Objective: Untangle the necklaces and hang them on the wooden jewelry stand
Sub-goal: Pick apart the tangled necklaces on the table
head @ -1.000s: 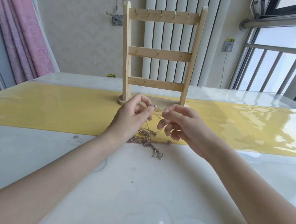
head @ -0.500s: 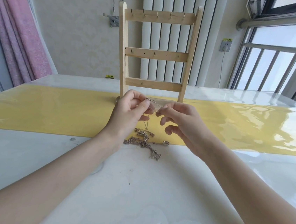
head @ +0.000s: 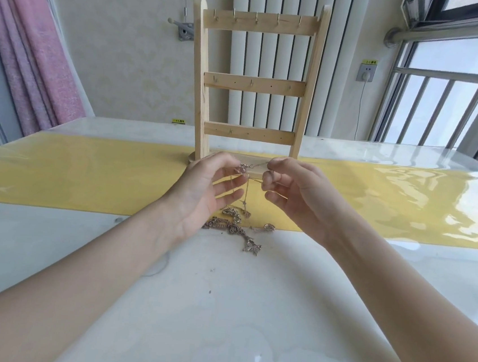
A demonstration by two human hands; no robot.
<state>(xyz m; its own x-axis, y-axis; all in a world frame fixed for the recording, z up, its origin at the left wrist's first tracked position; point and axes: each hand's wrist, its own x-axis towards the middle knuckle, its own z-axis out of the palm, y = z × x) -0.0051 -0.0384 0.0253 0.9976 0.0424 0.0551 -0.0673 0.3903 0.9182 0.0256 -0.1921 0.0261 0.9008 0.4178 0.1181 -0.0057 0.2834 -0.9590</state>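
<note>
White marble table [head: 247,314] with yellow runner [head: 85,176], both hands' grip, left hand [head: 201,194], right hand [head: 298,196], pinching tangled necklaces [head: 236,224] before wooden stand [head: 253,85]

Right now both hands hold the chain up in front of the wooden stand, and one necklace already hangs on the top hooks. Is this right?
Not quite. The head view shows the wooden stand with bare hooks; nothing hangs there yet. The left hand and right hand do hold the chain up, with the tangle on the table.

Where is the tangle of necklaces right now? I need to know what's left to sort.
In the head view, the necklaces lie mid-table at the yellow runner's near edge, below the hands, with strands running up to them.
</note>
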